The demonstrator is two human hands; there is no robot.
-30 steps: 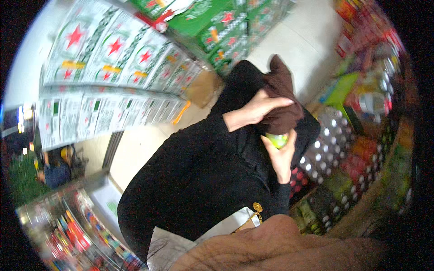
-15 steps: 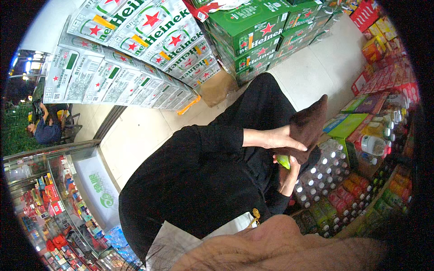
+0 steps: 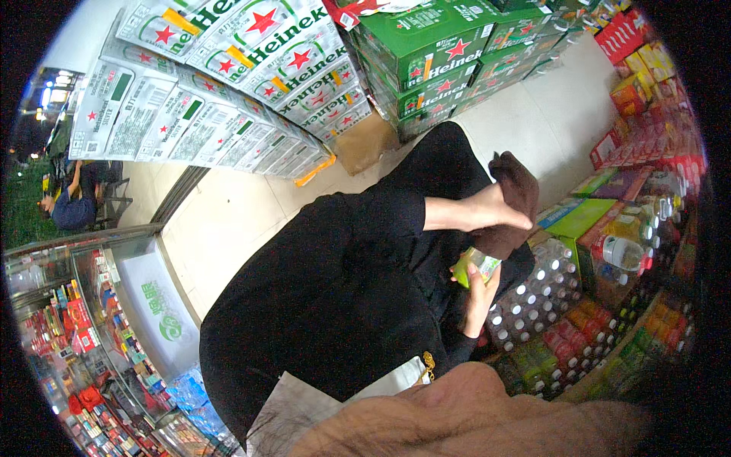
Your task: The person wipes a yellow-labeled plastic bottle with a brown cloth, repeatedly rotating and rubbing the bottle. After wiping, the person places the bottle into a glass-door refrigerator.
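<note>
Above the bottle packs (image 3: 533,293), left fingers (image 3: 506,217) clutch brown cloth (image 3: 512,199), right fingers (image 3: 476,276) grip green bottle (image 3: 470,266).

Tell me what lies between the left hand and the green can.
A brown cloth: in the head view it lies under the left hand and hangs down to the green can, which the right hand holds.

Green can (image 3: 474,266) half hidden by cloth (image 3: 512,199)

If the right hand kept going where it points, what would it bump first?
The right hand would probably meet the brown cloth at the left hand, just past its green can; depth unclear.
</note>
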